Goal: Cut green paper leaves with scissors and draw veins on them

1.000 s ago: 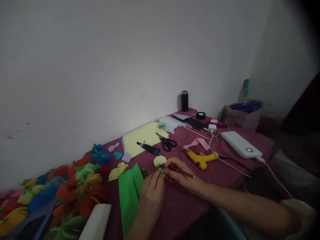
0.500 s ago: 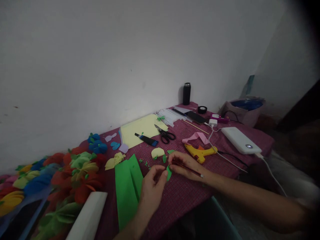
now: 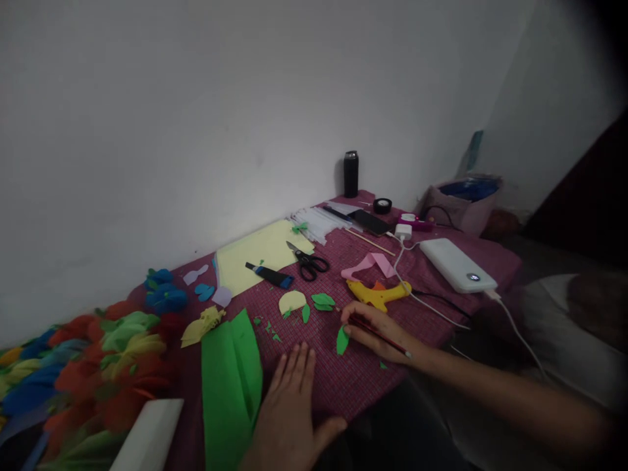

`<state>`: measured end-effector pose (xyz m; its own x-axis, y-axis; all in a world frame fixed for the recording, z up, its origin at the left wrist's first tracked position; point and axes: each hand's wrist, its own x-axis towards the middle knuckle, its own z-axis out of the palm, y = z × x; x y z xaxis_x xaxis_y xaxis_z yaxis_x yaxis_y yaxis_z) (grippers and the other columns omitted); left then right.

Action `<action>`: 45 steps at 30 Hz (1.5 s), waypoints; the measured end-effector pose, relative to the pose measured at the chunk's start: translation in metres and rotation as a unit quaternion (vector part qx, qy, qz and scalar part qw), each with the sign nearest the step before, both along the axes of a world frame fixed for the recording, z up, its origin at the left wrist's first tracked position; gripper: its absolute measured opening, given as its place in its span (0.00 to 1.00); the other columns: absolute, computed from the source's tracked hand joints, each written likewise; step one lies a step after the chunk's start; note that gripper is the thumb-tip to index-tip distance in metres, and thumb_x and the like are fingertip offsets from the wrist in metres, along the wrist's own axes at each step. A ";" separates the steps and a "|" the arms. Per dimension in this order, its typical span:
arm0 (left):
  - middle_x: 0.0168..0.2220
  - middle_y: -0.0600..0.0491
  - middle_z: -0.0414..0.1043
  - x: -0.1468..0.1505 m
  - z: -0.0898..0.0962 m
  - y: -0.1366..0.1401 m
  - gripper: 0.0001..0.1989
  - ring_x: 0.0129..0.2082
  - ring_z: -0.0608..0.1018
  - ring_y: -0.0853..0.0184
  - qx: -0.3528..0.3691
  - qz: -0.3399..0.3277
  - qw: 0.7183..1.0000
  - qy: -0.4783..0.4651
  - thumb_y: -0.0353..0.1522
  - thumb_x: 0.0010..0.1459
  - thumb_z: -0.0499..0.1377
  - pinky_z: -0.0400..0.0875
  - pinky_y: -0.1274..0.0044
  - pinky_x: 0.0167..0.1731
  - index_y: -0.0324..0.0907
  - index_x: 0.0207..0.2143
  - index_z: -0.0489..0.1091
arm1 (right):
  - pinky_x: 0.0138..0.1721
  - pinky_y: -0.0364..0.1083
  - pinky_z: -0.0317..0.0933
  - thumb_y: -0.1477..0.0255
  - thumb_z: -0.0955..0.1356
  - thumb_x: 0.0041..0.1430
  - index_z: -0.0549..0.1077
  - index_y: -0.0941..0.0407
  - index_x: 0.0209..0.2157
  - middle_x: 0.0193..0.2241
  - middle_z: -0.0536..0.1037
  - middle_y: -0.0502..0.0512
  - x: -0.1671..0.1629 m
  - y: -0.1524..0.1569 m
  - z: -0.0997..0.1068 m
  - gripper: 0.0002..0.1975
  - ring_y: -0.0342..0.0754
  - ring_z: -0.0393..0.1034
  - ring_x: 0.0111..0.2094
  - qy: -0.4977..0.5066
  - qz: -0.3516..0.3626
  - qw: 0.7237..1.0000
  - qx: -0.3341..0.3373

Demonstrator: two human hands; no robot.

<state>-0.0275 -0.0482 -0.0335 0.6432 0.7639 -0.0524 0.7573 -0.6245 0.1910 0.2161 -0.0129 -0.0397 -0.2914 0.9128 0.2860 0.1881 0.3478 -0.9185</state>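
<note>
My right hand [image 3: 375,327] is closed on a dark red pencil [image 3: 383,335], its shaft slanting back across the hand. A green paper leaf [image 3: 342,341] sits at the fingertips of that hand; whether it is pinched or only touched I cannot tell. My left hand [image 3: 289,409] lies flat on the cloth with fingers stretched out, beside folded green paper [image 3: 228,392]. More green leaf cutouts [image 3: 322,301] lie beyond my right hand, with a single leaf [image 3: 306,313] and a pale yellow cutout [image 3: 292,301] to their left.
Scissors [image 3: 310,263] and a utility knife [image 3: 271,275] rest by yellow sheets [image 3: 260,252]. A yellow glue gun [image 3: 377,296], pink ribbon [image 3: 367,263] and cabled white power bank [image 3: 456,265] are at right. Colourful paper flowers [image 3: 118,366] crowd the left; a black bottle [image 3: 350,174] stands behind.
My left hand has let go of the green leaf, moved down and flattened on the table. The leaf stays at my right fingertips. The view has shifted slightly right.
</note>
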 end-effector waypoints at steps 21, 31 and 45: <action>0.62 0.40 0.54 0.016 0.011 -0.009 0.47 0.61 0.57 0.47 0.044 -0.026 0.999 0.017 0.60 0.50 0.49 0.47 0.52 0.60 0.37 0.62 0.56 | 0.27 0.42 0.59 0.67 0.64 0.60 0.64 0.53 0.36 0.27 0.65 0.47 0.006 -0.001 -0.010 0.05 0.43 0.61 0.26 0.060 -0.004 0.996 -0.062; 0.64 0.45 0.50 0.017 0.021 0.002 0.44 0.63 0.54 0.51 0.044 -0.022 0.999 0.005 0.59 0.52 0.47 0.42 0.53 0.60 0.40 0.62 0.54 | 0.27 0.41 0.59 0.67 0.65 0.60 0.65 0.53 0.37 0.27 0.65 0.47 0.005 -0.003 -0.001 0.05 0.43 0.61 0.26 0.024 -0.010 0.999 -0.047; 0.46 0.48 0.74 0.001 0.037 -0.006 0.21 0.46 0.72 0.58 0.070 -0.024 0.997 0.021 0.25 0.55 0.50 0.62 0.64 0.51 0.39 0.50 0.69 | 0.23 0.39 0.54 0.73 0.64 0.56 0.67 0.56 0.34 0.23 0.65 0.45 -0.013 0.019 0.005 0.03 0.40 0.57 0.22 -0.115 0.115 0.986 0.023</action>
<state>-0.0260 -0.0537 0.0038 0.6793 0.7335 0.0249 0.7308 -0.6791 0.0685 0.2027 0.0063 -0.0349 -0.5518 0.8026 0.2268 0.3011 0.4453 -0.8432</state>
